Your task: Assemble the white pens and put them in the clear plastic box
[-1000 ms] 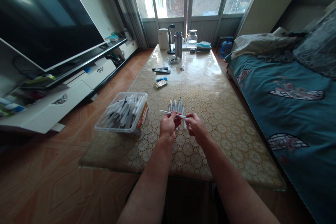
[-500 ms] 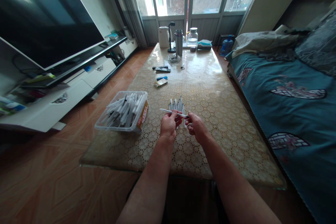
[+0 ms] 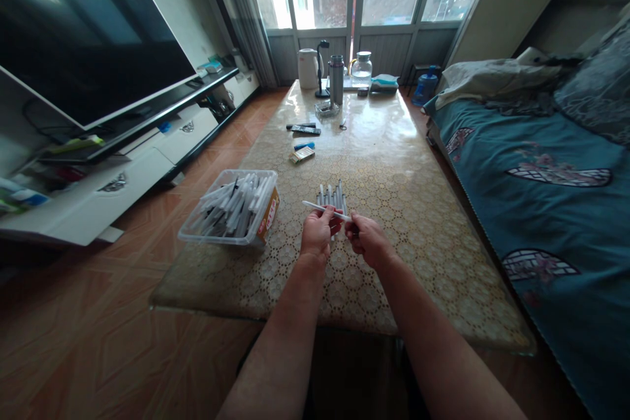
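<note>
A slim white pen-like stick (image 3: 313, 206) is held slantwise above the table, its left end pointing up and away. My left hand (image 3: 317, 233) grips its middle between thumb and fingers. The fingers of my right hand (image 3: 365, 235) are closed on the stick's right end. Just beyond my hands, several similar sticks (image 3: 331, 195) lie side by side on the patterned table cover (image 3: 413, 256); my hands hide their near ends. To the left stands a clear plastic box (image 3: 268, 215) heaped with more white and grey sticks (image 3: 239, 203).
Farther up the table lie a small carton (image 3: 302, 155), a blue object (image 3: 304, 146), dark remote-like objects (image 3: 306, 130) and a glass ashtray (image 3: 326, 109). A steel flask (image 3: 336, 81), white kettle (image 3: 308, 69) and glass jug (image 3: 361, 70) stand at the far end.
The held stick has tilted slightly and its right end is now more covered by my right hand's fingers. My left hand has barely moved.
</note>
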Demonstrator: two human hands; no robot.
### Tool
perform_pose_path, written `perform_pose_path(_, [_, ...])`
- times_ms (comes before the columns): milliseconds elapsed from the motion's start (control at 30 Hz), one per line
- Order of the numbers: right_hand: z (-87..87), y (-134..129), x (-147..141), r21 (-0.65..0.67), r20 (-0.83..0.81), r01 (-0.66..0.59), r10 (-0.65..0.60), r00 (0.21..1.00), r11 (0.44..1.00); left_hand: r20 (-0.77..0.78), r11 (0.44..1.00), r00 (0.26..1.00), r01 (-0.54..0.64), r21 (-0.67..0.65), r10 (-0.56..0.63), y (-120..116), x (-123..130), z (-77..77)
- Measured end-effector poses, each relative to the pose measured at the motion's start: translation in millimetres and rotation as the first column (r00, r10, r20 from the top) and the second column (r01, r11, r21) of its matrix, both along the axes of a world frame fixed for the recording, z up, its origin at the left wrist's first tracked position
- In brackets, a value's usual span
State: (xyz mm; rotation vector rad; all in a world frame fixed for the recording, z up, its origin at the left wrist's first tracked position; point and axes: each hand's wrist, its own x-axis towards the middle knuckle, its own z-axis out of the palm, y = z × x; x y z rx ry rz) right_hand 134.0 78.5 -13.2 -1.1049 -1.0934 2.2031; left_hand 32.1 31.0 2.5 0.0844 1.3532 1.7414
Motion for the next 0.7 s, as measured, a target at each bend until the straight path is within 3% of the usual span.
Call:
perform_pose_path(300, [7.1,2,6,0.023,0.010,0.035,-0.036,0.999,0.999,-0.086,0.972,0.968,-0.235,0.006,0.235,1,-10,-0.2])
perform_pose_path(400, [14.4,3,12,0.095,0.104,-0.175,0.165,0.981,0.980,-0.049,0.956,0.956,-0.288,0.050,0.290,1,-11,0.7])
perform_pose_path(467, [20.6,7,20,0.142,0.193,-0.347,0.318,0.928,0.927,0.032,0.950,0.953,-0.302,0.079,0.300,1,-14,1.5])
perform_pose_path(567, [30.2,18,41,0.176,0.322,-0.475,0.405,0.856,0.862,0.189,0.935,0.928,-0.342,0.092,0.321,0,-23,1.9])
perform_pose_path(700, [38.9,32,64,0.190,0.317,-0.328,0.258,0.912,0.925,0.280,0.889,0.856,-0.457,0.016,0.435,-3,-37,2.9])
